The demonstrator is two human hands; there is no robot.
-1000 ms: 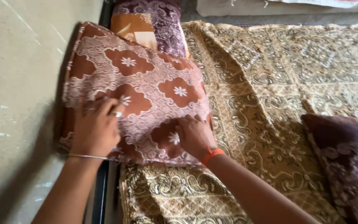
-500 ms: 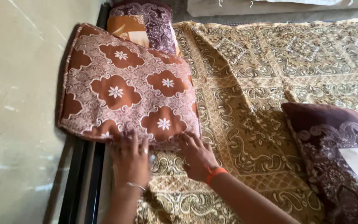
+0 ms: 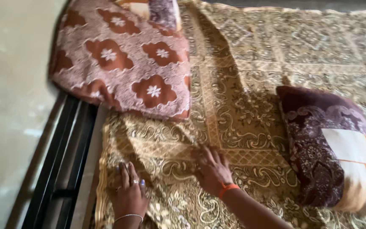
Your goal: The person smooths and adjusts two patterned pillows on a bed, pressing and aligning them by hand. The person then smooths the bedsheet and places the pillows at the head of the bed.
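Both hands lay flat on the gold bedspread [image 3: 250, 106], fingers spread and palms down, gripping nothing. The left hand [image 3: 128, 193] pressed near the cloth's edge, just beside the black bed frame [image 3: 60, 161]; the right hand [image 3: 212, 168], with an orange band at the wrist, pressed nearer the middle of the bed. Between them the cloth stood in soft ridges (a fold ran from the left fingers toward the right).

The brown cushion [image 3: 128, 55] with white flowers rested at the head end against the wall [image 3: 9, 85], its lower edge lying over the bedspread, apart from both hands. A maroon cushion [image 3: 318, 144] with a pale patch lay to the right, near the right forearm but not touching the hand. A second maroon one peeked out behind the brown cushion.

The work in hand looked like smoothing the cover. Done well, it would seem to call for the palms to stay flat and slide outward from the ridges toward the frame side, with the edge kept square to the rail; pressure too near the brown cushion might drag it askew.
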